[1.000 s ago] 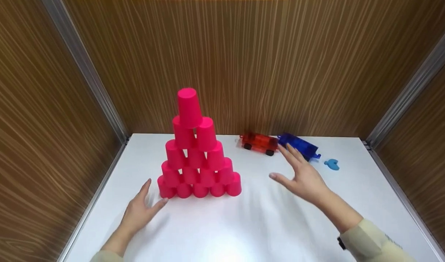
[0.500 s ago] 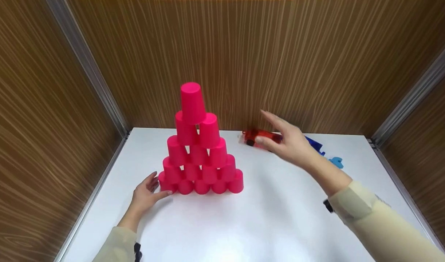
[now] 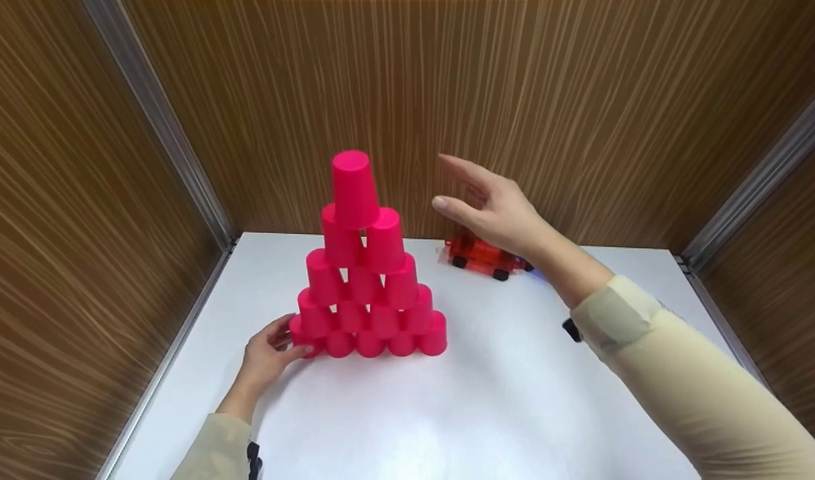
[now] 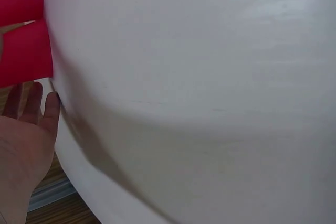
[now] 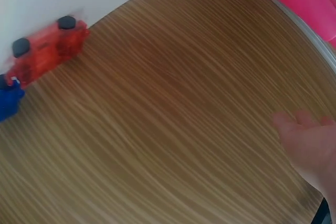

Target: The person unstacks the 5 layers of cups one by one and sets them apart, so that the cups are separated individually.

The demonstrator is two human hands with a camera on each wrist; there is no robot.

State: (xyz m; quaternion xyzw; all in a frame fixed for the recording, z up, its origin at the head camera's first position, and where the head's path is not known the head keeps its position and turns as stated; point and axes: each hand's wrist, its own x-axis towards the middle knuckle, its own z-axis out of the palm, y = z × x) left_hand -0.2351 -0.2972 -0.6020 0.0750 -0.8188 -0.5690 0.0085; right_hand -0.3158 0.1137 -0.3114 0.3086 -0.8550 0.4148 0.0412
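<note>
Pink cups (image 3: 364, 287), turned upside down, form a tiered pyramid with a single top cup (image 3: 354, 190). My left hand (image 3: 264, 360) rests at the lower left corner cup (image 3: 307, 343), its thumb before the cup and its other fingers along the left side. In the left wrist view, the fingers (image 4: 34, 100) reach loosely to the edge of that pink cup (image 4: 26, 56); firm contact is unclear. Raised to the right of the upper tiers, my right hand (image 3: 497, 210) has thumb and fingers apart, holding nothing. A gap separates it from the top cup.
A see-through red toy car (image 3: 481, 257) stands at the back of the white table (image 3: 447, 413), partly behind the right hand. A blue toy car (image 5: 9, 98) adjoins it. Wood-grain panels (image 3: 407, 80) enclose the back and sides.
My left hand has moved in to the corner cup. My right hand has risen and travelled left toward the top cup, its forearm now covering most of the blue car. The pyramid still stands.
</note>
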